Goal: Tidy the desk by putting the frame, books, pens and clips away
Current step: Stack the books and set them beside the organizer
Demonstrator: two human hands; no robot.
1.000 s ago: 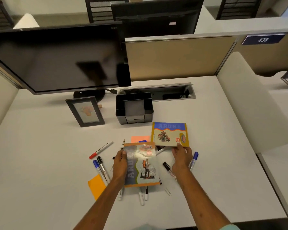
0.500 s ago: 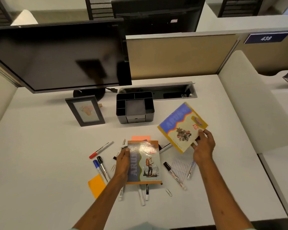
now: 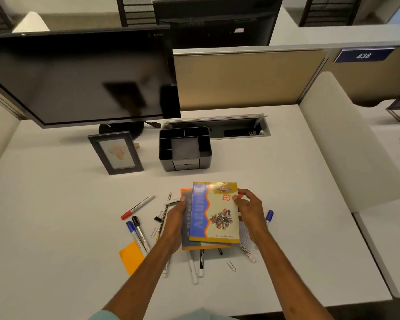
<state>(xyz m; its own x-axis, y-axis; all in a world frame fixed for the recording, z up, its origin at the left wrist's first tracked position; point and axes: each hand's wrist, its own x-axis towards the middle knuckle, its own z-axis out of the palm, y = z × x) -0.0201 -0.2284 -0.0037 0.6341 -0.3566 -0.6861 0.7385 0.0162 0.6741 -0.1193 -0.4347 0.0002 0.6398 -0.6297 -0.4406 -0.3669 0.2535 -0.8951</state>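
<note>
Left hand (image 3: 174, 221): gripping the left edges of the two books, thumb on top, steadying the lower book (image 3: 185, 225) while the upper one is being squared over it. Judged purpose: making one stack so both can be put away together.

Listing left to right across the worktop (image 3: 56, 227):

Frame (image 3: 116, 152): standing upright, leaning back on its prop, just in front of the monitor (image 3: 79, 77) base; likely already where it belongs.

Sticky pad (image 3: 131, 256): orange, lying flat near the left forearm.

Pens (image 3: 138, 232): red-capped, blue-capped and black-capped markers lying scattered left of the hand, more poking out from beneath the books; none yet gathered.

Clips (image 3: 154, 232): a paper clip and a black binder clip (image 3: 158, 217) beside the pens, another paper clip lying below the books.

Organiser (image 3: 185, 151): black, compartments showing nothing inside, sitting behind the books; the probable home for pens and clips.

Upper book (image 3: 215, 213): blue and yellow cover, lying slightly askew over the lower one, both held just above the clutter.

Right hand (image 3: 249, 211): pinching the upper book's right edge, thumb on the cover, fingers curling beneath, guiding the alignment.

Blue-capped marker (image 3: 268, 215): lying just right of that hand.
</note>
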